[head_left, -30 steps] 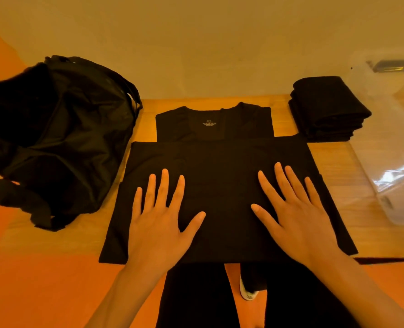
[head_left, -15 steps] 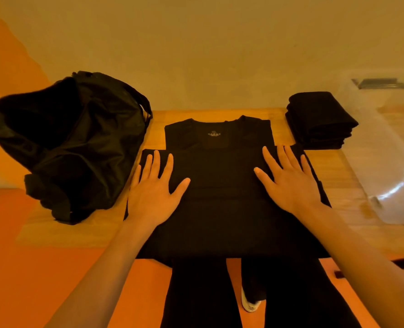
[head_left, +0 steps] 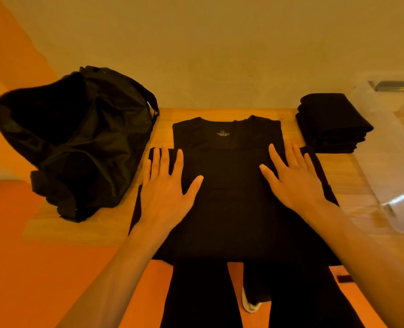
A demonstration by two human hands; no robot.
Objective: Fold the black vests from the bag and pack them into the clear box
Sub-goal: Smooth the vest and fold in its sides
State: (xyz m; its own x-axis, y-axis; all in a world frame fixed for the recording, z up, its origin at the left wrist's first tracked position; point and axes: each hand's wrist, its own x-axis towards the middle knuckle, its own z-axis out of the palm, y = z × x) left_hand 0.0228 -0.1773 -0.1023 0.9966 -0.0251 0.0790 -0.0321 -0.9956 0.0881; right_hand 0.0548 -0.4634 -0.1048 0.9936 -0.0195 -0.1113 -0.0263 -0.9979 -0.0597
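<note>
The slumped black fabric bag (head_left: 78, 143) sat at the wooden tabletop's (head_left: 115, 223) left edge. My left hand (head_left: 165, 192) and right hand (head_left: 295, 183) lay flat, fingers spread, on the half-folded black vest (head_left: 227, 209), whose hem overhung the near edge. The stack of folded black vests (head_left: 328, 124) sat just off its far right corner, beside the clear plastic box (head_left: 390, 147).

Dim, warm orange cast — glare on clear box (head_left: 397, 166); edges bowed, softly blurred.

Wooden table (head_left: 352, 176), being occupied by: black fabric bag (head_left: 78, 143); spread black vest (head_left: 227, 185); folded black vest stack (head_left: 331, 124); clear plastic box (head_left: 397, 150).
</note>
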